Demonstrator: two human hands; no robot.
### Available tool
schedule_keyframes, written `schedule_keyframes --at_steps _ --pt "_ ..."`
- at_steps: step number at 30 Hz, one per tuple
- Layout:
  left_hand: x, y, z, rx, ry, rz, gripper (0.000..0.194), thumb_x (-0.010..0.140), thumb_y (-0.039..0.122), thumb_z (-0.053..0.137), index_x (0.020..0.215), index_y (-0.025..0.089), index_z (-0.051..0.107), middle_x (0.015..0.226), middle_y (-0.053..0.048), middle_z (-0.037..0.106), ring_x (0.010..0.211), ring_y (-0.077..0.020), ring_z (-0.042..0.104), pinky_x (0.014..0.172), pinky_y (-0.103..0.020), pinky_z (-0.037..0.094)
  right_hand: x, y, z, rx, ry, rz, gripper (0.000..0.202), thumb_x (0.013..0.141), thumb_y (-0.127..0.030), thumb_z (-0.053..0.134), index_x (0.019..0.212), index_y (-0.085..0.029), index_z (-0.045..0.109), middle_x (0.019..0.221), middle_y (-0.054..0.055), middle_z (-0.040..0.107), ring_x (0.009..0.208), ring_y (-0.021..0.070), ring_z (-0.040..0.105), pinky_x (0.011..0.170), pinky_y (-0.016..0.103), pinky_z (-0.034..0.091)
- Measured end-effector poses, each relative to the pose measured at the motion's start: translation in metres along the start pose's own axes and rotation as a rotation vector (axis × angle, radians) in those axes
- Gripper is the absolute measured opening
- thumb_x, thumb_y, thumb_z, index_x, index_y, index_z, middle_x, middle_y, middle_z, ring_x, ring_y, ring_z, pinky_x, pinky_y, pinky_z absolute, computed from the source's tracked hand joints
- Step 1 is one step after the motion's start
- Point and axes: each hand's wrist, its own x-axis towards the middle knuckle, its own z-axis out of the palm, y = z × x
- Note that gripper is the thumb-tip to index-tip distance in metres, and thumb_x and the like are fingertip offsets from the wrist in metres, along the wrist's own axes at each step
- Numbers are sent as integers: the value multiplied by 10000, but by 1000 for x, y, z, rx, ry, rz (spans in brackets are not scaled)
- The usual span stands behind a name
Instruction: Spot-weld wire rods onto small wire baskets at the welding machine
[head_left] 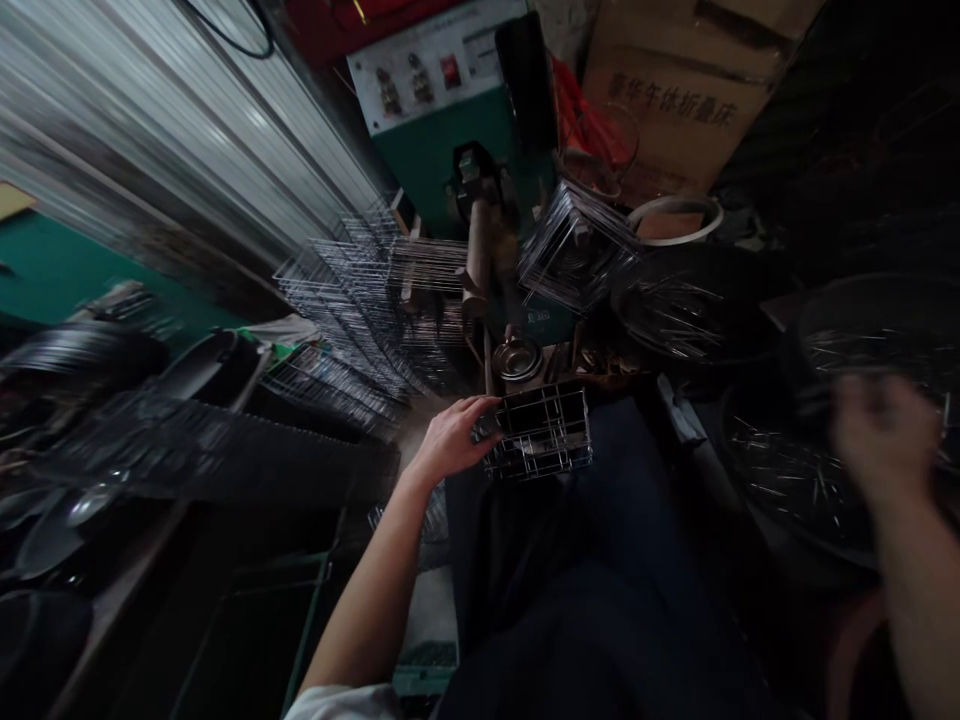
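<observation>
My left hand (455, 438) is closed on the left side of a small wire basket (546, 430), thumb and fingers around its edge. The basket rests over my lap, just in front of a machine with a round metal electrode-like post (478, 250) and a small round metal dish (516, 357). Far to the right, my right hand (887, 430) is over a dark tub (795, 480) of loose metal wire pieces. Motion smears its fingers, so I cannot make out whether they hold anything.
Stacked wire racks (337, 300) stand left of the machine, and more wire frames (577, 245) lie to its right. A green machine body (427, 150) with a switch panel rises behind. Another tub (675, 310) holds metal rods. A cardboard box (690, 90) leans at the back.
</observation>
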Motion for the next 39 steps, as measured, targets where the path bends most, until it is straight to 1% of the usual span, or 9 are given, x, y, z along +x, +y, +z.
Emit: schedule_keyframes --at_steps 3,5,10,19,22,26,33,36,39 --pt "0 2 1 0 1 -10 516 876 408 620 1354 245 512 1344 -65 620 1213 -244 603 1034 -385 491 -29 -82 56 303 -317 -313 368 933 -508 509 1191 -268 618 871 88 697 782 256 653 775 367 506" --pt "0 2 3 4 -2 -9 515 886 412 611 1363 254 499 1353 -56 616 1213 -245 606 1028 -385 495 -38 -125 89 477 -527 -469 506 873 -424 647 1344 -268 547 899 59 708 830 257 663 827 364 499" --pt "-2 -4 7 15 5 -14 499 897 413 607 1368 301 484 1361 -28 614 1195 -247 623 988 -381 519 -24 -167 122 519 -757 -575 910 748 -469 783 1518 -191 386 917 65 718 821 274 677 823 394 513" --pt "2 -6 8 2 11 -14 502 889 401 620 1364 307 483 1340 -32 633 1169 -272 642 947 -409 537 -5 -179 122 600 -692 -748 873 676 -508 841 1432 -214 519 1332 115 628 1240 313 567 1065 447 418" --pt "5 -7 10 -8 20 -11 503 888 405 626 1364 313 489 1316 -31 648 1145 -270 656 941 -409 540 -1 -184 118 610 -703 -738 731 706 -478 824 1340 -189 605 1280 119 664 1195 313 602 1037 443 443" --pt "5 -14 14 -49 65 -14 569 863 416 668 1387 307 474 1307 -44 650 1158 -268 648 960 -411 537 -2 -178 109 590 -722 -703 809 654 -449 861 1373 -216 572 1264 108 669 1137 315 630 990 442 480" --pt "-17 -15 3 -163 112 -49 896 709 526 797 1458 269 378 1499 -119 440 1347 -318 488 1097 -489 450 -20 -118 129 955 -858 -166 622 750 -546 766 1226 -176 614 915 72 721 756 201 708 734 369 599" --pt "-15 3 -3 -137 14 -11 1095 579 558 869 1487 277 324 1571 -147 320 1434 -380 351 1145 -570 363 -32 -99 137 1041 -751 -11 544 711 -597 777 1021 -167 653 921 101 737 771 204 717 707 344 603" --pt "-3 22 -6 -115 -52 41 1089 560 551 881 1470 307 335 1589 -143 292 1473 -412 253 1159 -663 255 -38 -95 121 990 -590 0 506 727 -619 748 945 -180 624 871 106 746 697 211 715 633 338 594"
